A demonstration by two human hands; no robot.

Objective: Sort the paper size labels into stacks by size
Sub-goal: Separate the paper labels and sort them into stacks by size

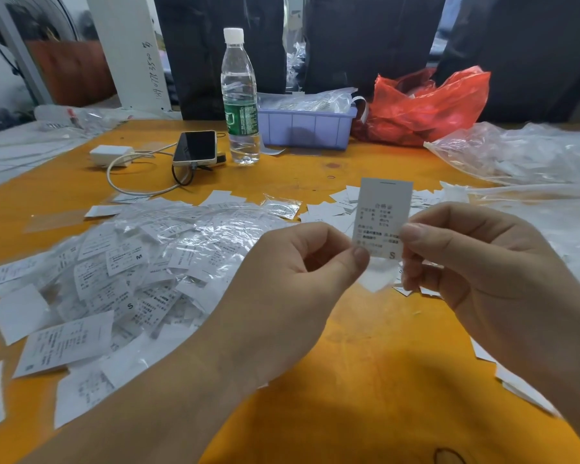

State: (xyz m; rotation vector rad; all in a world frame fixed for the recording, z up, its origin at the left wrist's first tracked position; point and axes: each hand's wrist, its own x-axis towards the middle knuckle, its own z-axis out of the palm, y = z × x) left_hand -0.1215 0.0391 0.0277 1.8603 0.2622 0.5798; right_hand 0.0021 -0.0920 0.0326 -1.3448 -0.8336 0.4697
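A white paper size label [380,212] printed with an S stands upright above the orange table [365,363]. My left hand [292,272] pinches its lower left corner between thumb and forefinger. My right hand [476,259] pinches its lower right edge. A loose pile of labels [138,272], some in clear plastic sleeves, covers the table to the left; M, S and XS marks show on a few. More labels [335,202] lie scattered behind my hands, and a few [516,386] lie along the right edge.
A water bottle [240,98], a phone [195,148] with cable and a white charger [111,155] sit at the back. Behind them are a lilac plastic bin [307,128] and a red plastic bag [426,105]. Clear plastic bags [523,155] lie at the right.
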